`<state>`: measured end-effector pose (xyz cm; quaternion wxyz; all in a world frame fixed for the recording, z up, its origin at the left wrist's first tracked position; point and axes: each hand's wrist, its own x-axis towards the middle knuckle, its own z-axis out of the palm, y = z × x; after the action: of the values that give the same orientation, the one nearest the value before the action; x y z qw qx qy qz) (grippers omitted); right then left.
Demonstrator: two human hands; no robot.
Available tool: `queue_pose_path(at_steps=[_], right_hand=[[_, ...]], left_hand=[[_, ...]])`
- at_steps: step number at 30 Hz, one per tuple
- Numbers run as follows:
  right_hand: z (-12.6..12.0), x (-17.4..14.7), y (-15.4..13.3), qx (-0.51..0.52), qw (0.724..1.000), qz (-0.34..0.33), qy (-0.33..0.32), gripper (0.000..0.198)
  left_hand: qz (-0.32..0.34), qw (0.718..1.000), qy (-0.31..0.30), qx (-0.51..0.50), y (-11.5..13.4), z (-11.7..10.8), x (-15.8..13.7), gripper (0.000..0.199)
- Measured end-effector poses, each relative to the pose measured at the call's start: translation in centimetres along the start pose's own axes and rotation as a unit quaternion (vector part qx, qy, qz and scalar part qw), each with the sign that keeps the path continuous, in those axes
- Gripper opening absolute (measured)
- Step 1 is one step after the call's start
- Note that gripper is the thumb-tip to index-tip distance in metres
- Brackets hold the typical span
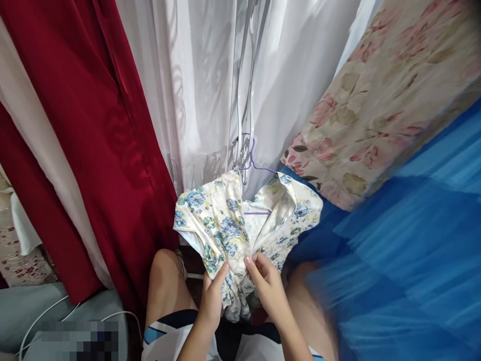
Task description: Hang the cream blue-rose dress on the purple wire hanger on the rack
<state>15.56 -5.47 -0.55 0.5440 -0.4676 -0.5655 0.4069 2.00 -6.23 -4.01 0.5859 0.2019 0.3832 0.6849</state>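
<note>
A white garment with blue and yellow flowers [229, 225] hangs in front of me on a thin purple hanger [259, 166]. Its V-shaped neckline gapes, and the hanger's lower bar shows inside. White straps [240, 110] run down to the hanger's hook from above. With thumb uppermost, my left hand [213, 296] grips the garment's gathered waist; its other fingers are behind the cloth. My right hand [265, 281] pinches the fabric at the bottom of the neckline, fingers curled.
Red cloth [124, 150] hangs at the left and white curtains [203, 75] behind. A pink-flowered cloth [368, 125] and blue tulle [406, 260] fill the right side. At lower left lies a grey cushioned surface [22, 311] with a white cable [41, 313]. My bare knees flank the garment.
</note>
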Motion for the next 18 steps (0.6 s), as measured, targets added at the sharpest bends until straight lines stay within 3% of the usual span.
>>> queue_pose_path(at_steps=[3, 5, 7, 9, 11, 13, 15, 18], right_hand=[[-0.6, 0.1, -0.5, -0.007, 1.0, 0.012, -0.022, 0.041], [-0.7, -0.3, -0.5, 0.004, 0.999, 0.03, -0.042, 0.04], [-0.6, -0.7, -0.4, 0.013, 0.998, 0.043, -0.05, 0.039], [-0.5, -0.7, -0.4, 0.016, 0.998, 0.048, -0.047, 0.039], [-0.5, -0.4, -0.7, 0.017, 0.998, 0.047, -0.044, 0.038], [-0.6, 0.4, -1.4, 0.025, 0.998, 0.049, -0.04, 0.036], [-0.7, 1.4, -2.5, 0.036, 0.997, 0.058, -0.032, 0.034], [-0.6, 2.5, -4.5, 0.048, 0.996, 0.068, -0.041, 0.03]], left_hand=[[0.086, 0.995, 0.032, 0.041, 0.3, -0.2, 0.0, 0.053], [0.207, 0.972, 0.059, 0.092, 0.7, -0.5, 0.3, 0.052], [0.368, 0.91, 0.083, 0.172, 1.1, -0.7, 0.6, 0.05], [0.486, 0.828, 0.022, 0.278, 1.4, -0.5, 0.8, 0.044], [0.473, 0.792, -0.111, 0.37, 1.5, 0.2, 1.0, 0.037], [0.383, 0.804, -0.214, 0.4, 1.5, 1.2, 1.2, 0.025], [0.323, 0.831, -0.243, 0.382, 1.4, 2.3, 1.6, 0.017], [0.308, 0.843, -0.246, 0.366, 1.4, 3.4, 2.2, 0.016]])
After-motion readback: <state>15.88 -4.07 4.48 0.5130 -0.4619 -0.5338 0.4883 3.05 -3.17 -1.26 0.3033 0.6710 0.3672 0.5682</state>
